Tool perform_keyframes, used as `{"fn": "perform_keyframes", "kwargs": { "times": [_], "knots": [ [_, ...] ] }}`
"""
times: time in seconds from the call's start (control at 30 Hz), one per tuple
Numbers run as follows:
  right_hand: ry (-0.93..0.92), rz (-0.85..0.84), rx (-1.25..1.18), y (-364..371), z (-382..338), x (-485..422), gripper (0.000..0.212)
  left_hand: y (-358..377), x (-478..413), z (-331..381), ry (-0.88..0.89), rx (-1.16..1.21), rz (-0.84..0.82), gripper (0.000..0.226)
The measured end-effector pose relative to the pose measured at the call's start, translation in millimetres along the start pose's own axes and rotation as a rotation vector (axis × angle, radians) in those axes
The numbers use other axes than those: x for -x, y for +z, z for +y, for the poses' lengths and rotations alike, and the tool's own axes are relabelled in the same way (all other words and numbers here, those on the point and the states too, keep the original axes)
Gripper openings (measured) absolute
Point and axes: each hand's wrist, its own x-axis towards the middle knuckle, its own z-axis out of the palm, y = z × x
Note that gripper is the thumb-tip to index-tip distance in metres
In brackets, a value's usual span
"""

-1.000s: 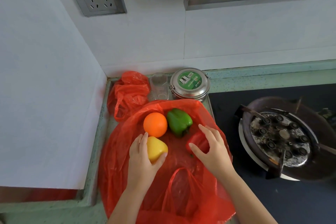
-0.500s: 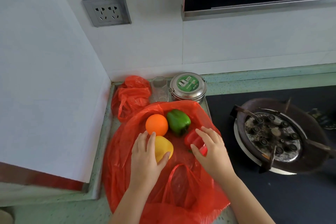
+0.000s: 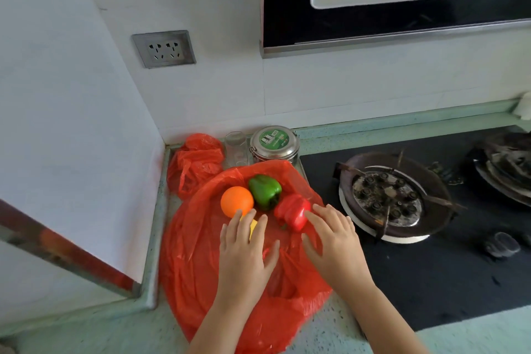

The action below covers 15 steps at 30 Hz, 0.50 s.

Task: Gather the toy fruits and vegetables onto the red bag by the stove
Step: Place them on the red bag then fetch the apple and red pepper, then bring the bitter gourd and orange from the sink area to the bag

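Where left fingers point(image 3: 244, 227) spread, yellow toy point(image 3: 253, 227) beneath, red pepper point(image 3: 290, 211) against right fingers point(image 3: 317, 221)

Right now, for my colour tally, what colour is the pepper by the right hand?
The pepper is red; head view.

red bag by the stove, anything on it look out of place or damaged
Nothing stands out. The orange, green pepper and red pepper sit together on the red bag; a yellow toy is mostly hidden under the left hand. Only the burner beside it looks scorched.
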Motion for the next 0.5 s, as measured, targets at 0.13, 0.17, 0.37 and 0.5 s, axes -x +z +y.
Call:
{"fn": "perform_keyframes", "kwargs": {
  "times": [0.13, 0.17, 0.37, 0.5],
  "knots": [
    [0.037, 0.066, 0.033, -20, -12, 22, 0.042, -13, 10, 14, 0.076, 0.045, 0.019, 0.041],
    [0.050, 0.086, 0.042, -25, -15, 28, 0.042, -17, 13, 17, 0.095, 0.058, 0.024, 0.041],
    [0.126, 0.159, 0.125, -48, -40, 72, 0.039, -37, 34, 28, 0.198, 0.159, 0.024, 0.039],
    [0.183, 0.212, 0.183, -56, -56, 104, 0.036, -52, 55, 36, 0.249, 0.227, -0.008, 0.043]
  ]
}}
